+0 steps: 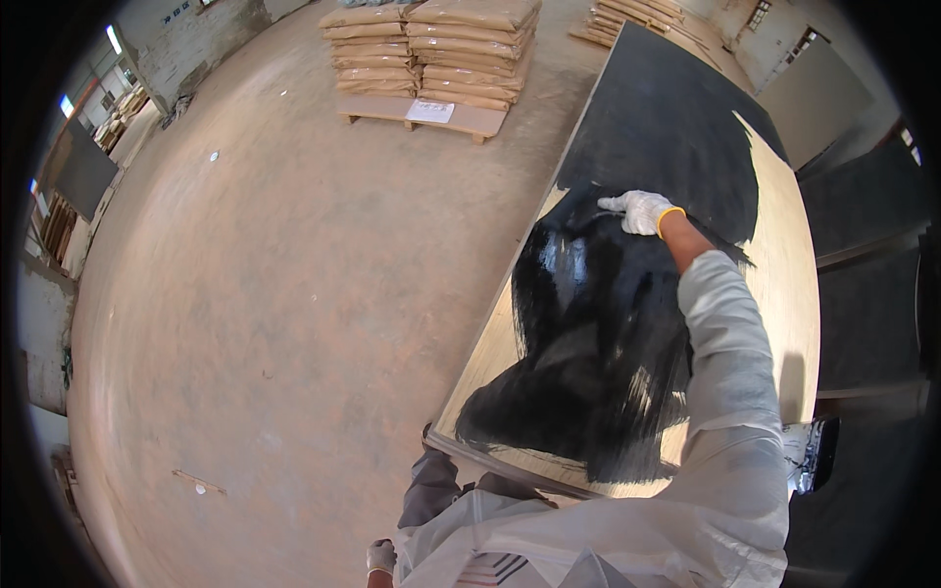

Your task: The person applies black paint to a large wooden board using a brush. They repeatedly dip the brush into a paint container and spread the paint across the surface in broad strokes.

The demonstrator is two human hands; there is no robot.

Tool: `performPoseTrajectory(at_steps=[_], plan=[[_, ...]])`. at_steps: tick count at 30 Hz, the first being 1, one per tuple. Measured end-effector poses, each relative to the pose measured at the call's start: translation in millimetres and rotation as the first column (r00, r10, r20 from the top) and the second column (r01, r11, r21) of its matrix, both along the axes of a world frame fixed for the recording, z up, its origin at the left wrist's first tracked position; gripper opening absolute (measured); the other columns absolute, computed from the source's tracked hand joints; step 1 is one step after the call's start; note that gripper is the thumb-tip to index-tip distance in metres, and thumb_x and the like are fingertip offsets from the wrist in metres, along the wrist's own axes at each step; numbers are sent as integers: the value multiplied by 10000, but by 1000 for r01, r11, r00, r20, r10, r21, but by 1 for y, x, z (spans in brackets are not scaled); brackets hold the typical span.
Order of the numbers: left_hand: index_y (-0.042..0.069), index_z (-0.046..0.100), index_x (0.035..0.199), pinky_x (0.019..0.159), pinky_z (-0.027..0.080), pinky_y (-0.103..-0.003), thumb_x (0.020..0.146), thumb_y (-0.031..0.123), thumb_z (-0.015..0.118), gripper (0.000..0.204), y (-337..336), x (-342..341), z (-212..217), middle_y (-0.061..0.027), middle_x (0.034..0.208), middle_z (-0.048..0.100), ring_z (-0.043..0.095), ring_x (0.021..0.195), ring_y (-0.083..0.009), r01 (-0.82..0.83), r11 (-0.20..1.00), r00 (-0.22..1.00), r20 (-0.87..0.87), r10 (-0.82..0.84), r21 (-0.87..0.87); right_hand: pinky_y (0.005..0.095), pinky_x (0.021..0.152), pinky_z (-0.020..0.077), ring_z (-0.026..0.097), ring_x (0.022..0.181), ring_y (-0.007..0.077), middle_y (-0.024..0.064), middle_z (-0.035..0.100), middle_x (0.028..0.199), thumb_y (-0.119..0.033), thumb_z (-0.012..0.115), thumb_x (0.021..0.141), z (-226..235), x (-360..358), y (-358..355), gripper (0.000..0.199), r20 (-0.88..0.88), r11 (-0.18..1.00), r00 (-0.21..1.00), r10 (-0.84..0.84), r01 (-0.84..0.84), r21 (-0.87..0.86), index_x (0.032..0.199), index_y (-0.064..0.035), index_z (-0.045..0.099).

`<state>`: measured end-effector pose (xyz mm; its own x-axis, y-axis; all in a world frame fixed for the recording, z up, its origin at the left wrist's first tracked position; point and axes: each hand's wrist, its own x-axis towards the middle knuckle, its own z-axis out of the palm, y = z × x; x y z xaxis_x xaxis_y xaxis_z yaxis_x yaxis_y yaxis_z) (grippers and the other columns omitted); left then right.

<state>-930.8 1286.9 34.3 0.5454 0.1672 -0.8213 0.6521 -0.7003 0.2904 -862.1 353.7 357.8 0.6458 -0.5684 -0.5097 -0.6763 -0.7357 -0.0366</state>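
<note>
Right hand [639,211], in a white glove, reaches far forward, fingers closed on something pressed against the wooden board [789,294]; tool itself not discernible. Wet black paint [588,353] covers the board beneath and behind this hand. Left hand [380,557], gloved, hangs low beside the body, grip state unclear. Stacked sacks [431,49] lie well beyond.

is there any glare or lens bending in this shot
Head view: wet black paint glints with white glare below the gloved right hand; the board edges bow from fisheye; corners are black; the stacked sacks stay fairly sharp.
</note>
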Motion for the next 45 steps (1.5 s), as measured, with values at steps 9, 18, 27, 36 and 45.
performPoseTrajectory(at_steps=[9, 18, 27, 36, 45], plan=[[59, 765, 1074, 483, 521, -354, 1000, 181, 610, 211, 13, -4, -5, -63, 758, 693, 655, 557, -201, -215, 977, 976, -27, 215, -4, 395, 1062, 539, 701, 1244, 362, 117, 728, 1388, -34, 569, 851, 19, 4, -16, 819, -84, 991, 995, 59, -68, -115, 1605, -351, 532], [32, 782, 1086, 515, 536, -347, 984, 179, 627, 237, 3, 6, -9, -73, 750, 710, 667, 568, -196, -163, 986, 986, -34, 162, -45, 414, 991, 568, 728, 1189, 361, 138, 756, 1323, -61, 582, 846, 11, 24, -12, 805, -104, 959, 966, 235, -248, -137, 1600, -339, 539], [20, 783, 1078, 555, 549, -351, 965, 193, 631, 257, 2, 15, -15, -85, 795, 732, 682, 608, -196, -28, 999, 999, 20, 28, -25, 407, 995, 571, 710, 1223, 363, 136, 729, 1376, -113, 616, 884, 20, 31, 34, 745, -112, 924, 932, 344, -357, -133, 1587, -349, 550], [23, 792, 1083, 564, 549, -351, 976, 222, 636, 275, 34, -4, -26, -95, 753, 725, 684, 618, -187, 8, 999, 998, 54, -11, 41, 408, 1015, 566, 715, 1204, 351, 98, 740, 1361, -63, 620, 831, 18, 39, 15, 805, -116, 921, 923, 366, -377, -95, 1559, -401, 576], [40, 802, 1098, 547, 551, -364, 982, 219, 636, 270, 27, -9, -18, -96, 747, 739, 685, 587, -188, -151, 988, 988, -7, 151, 6, 435, 1001, 572, 718, 1199, 355, 132, 746, 1328, -106, 605, 894, 31, 47, 104, 742, -298, 886, 860, 415, -456, -85, 1582, -380, 549]])
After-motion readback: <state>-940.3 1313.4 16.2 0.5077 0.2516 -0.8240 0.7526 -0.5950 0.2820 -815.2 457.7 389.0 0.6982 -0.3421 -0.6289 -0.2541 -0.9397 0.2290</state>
